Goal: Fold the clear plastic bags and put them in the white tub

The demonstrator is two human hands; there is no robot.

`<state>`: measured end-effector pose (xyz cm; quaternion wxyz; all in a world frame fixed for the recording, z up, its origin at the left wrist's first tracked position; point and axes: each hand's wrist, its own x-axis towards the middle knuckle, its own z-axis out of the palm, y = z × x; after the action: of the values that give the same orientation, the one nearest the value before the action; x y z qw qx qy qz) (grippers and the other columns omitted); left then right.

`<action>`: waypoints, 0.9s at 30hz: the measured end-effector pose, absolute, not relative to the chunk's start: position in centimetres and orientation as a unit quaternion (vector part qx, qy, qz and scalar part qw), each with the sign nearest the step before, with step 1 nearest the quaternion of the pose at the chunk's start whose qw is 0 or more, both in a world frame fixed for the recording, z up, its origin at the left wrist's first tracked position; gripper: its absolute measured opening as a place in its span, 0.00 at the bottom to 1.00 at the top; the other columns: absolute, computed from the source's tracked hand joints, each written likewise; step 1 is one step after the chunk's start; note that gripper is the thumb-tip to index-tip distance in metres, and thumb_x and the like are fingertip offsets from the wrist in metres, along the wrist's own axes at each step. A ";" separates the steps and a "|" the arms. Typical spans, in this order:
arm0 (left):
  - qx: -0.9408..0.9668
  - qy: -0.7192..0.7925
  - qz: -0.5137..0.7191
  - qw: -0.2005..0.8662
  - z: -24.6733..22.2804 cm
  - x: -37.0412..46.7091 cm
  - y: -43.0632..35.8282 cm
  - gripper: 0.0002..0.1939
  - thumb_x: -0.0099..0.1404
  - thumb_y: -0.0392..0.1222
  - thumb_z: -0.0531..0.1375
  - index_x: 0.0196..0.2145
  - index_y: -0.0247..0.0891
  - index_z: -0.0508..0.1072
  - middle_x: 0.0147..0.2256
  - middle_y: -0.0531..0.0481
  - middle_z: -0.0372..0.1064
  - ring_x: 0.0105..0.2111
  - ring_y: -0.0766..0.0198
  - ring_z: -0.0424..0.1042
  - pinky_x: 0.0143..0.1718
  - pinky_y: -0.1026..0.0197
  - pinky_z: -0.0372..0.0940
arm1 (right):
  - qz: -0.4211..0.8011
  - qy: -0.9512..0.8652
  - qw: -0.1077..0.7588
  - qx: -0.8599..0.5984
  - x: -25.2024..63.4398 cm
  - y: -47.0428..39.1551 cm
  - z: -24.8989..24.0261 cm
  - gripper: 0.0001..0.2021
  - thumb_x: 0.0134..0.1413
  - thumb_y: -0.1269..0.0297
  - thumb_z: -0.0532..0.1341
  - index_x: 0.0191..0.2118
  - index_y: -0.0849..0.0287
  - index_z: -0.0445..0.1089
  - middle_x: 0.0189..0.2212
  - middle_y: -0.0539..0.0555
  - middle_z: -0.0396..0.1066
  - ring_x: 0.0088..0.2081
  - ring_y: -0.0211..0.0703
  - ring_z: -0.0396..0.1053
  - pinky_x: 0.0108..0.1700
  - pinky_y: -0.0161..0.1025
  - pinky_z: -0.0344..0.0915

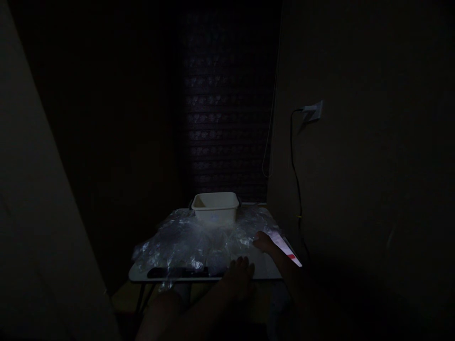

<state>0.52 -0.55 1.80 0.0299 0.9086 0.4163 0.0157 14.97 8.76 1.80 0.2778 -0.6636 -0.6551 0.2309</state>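
In dim light, crumpled clear plastic (181, 241) is spread over a small light-topped table (265, 267). My left hand (240, 277) rests at the table's front edge, palm down, its fingers apart and touching the tabletop near the plastic. Further right and farther back, my right hand (263, 241) is closed at the plastic's right part; what its fingers hold is too dark to make out. A white rectangular bin (216, 215) stands upright at the back of the table, behind the plastic.
A bright sheet or screen with a red mark (282, 246) lies at the table's right edge. Dark slot-like shapes (177, 273) run along the front edge. A black cord (294, 166) hangs from a wall socket (314, 112) on the right. Behind is a dark patterned blind (213, 118).
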 end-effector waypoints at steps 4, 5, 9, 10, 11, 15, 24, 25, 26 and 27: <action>0.907 0.420 0.013 0.036 1.8 0.7 -0.5 0.26 0.54 0.49 0.43 0.48 0.32 0.48 0.50 0.36 0.42 0.48 0.49 0.43 0.44 0.50 0.42 | 0.291 -0.618 0.303 -0.665 14.2 8.9 2.3 0.19 0.37 0.69 0.49 0.42 0.61 0.55 0.26 0.52 0.65 0.23 0.35 0.63 0.19 0.29 0.55; 0.906 0.421 0.013 0.037 1.9 0.7 -0.5 0.26 0.54 0.49 0.43 0.48 0.32 0.49 0.50 0.37 0.42 0.48 0.50 0.43 0.44 0.50 0.42 | 0.307 -0.610 0.316 -0.659 14.1 9.0 2.5 0.20 0.38 0.69 0.48 0.43 0.61 0.53 0.28 0.52 0.65 0.24 0.35 0.63 0.19 0.29 0.55; 0.904 0.424 0.016 0.050 2.2 0.7 -0.7 0.26 0.54 0.49 0.42 0.48 0.32 0.49 0.50 0.37 0.42 0.49 0.50 0.42 0.44 0.50 0.42 | 0.299 -0.608 0.396 -0.620 14.5 9.4 2.7 0.23 0.35 0.75 0.47 0.44 0.57 0.54 0.36 0.52 0.62 0.32 0.37 0.62 0.26 0.31 0.58; 0.905 0.423 0.015 0.054 2.3 0.7 -0.7 0.27 0.54 0.49 0.42 0.48 0.32 0.49 0.50 0.36 0.42 0.49 0.49 0.42 0.44 0.50 0.42 | 0.265 -0.630 0.394 -0.614 14.7 9.5 2.7 0.24 0.34 0.77 0.47 0.43 0.57 0.55 0.37 0.52 0.61 0.35 0.37 0.61 0.29 0.32 0.58; 0.905 0.421 0.014 0.056 2.3 0.7 -0.7 0.27 0.54 0.49 0.42 0.48 0.31 0.49 0.50 0.36 0.42 0.49 0.49 0.42 0.44 0.50 0.42 | 0.224 -0.662 0.374 -0.610 14.9 9.5 2.6 0.23 0.34 0.77 0.46 0.43 0.58 0.56 0.38 0.52 0.61 0.37 0.37 0.60 0.32 0.32 0.57; 0.906 0.420 0.012 0.055 2.0 0.9 -0.7 0.27 0.54 0.49 0.43 0.49 0.32 0.46 0.51 0.37 0.39 0.49 0.50 0.40 0.45 0.50 0.40 | 0.136 -0.765 0.237 -0.584 15.1 9.2 2.1 0.15 0.37 0.75 0.47 0.33 0.61 0.64 0.33 0.54 0.64 0.37 0.38 0.60 0.37 0.33 0.54; 0.901 0.432 0.005 0.041 2.7 -0.2 -0.9 0.31 0.53 0.50 0.43 0.50 0.28 0.44 0.51 0.35 0.38 0.50 0.50 0.38 0.46 0.51 0.38 | 0.112 -0.815 0.120 -0.556 12.4 7.8 1.6 0.12 0.35 0.71 0.53 0.32 0.60 0.65 0.33 0.55 0.65 0.35 0.40 0.61 0.32 0.32 0.53; 0.897 0.440 0.002 0.039 2.8 -0.4 -1.0 0.31 0.53 0.50 0.44 0.49 0.27 0.45 0.50 0.35 0.40 0.49 0.50 0.39 0.46 0.50 0.38 | 0.107 -0.816 0.114 -0.557 12.2 7.7 1.7 0.10 0.36 0.71 0.52 0.31 0.61 0.65 0.32 0.56 0.65 0.34 0.41 0.61 0.31 0.33 0.53; 0.895 0.445 -0.002 0.038 2.9 -0.6 -1.1 0.31 0.52 0.51 0.44 0.49 0.27 0.47 0.50 0.34 0.42 0.49 0.50 0.40 0.46 0.50 0.38 | 0.102 -0.816 0.108 -0.558 12.0 7.5 1.9 0.10 0.37 0.71 0.51 0.30 0.62 0.65 0.31 0.57 0.65 0.33 0.42 0.61 0.31 0.33 0.53; 0.893 0.449 -0.006 0.040 2.8 -0.7 -1.2 0.30 0.52 0.51 0.44 0.49 0.27 0.48 0.50 0.34 0.43 0.49 0.49 0.40 0.46 0.49 0.38 | 0.097 -0.816 0.104 -0.560 11.8 7.4 2.1 0.09 0.38 0.71 0.51 0.29 0.63 0.65 0.30 0.58 0.66 0.32 0.42 0.62 0.30 0.34 0.53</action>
<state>-0.75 -1.19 2.84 0.0402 0.8927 0.4489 -0.0060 11.80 7.42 2.10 0.1037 -0.5605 -0.8159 0.0968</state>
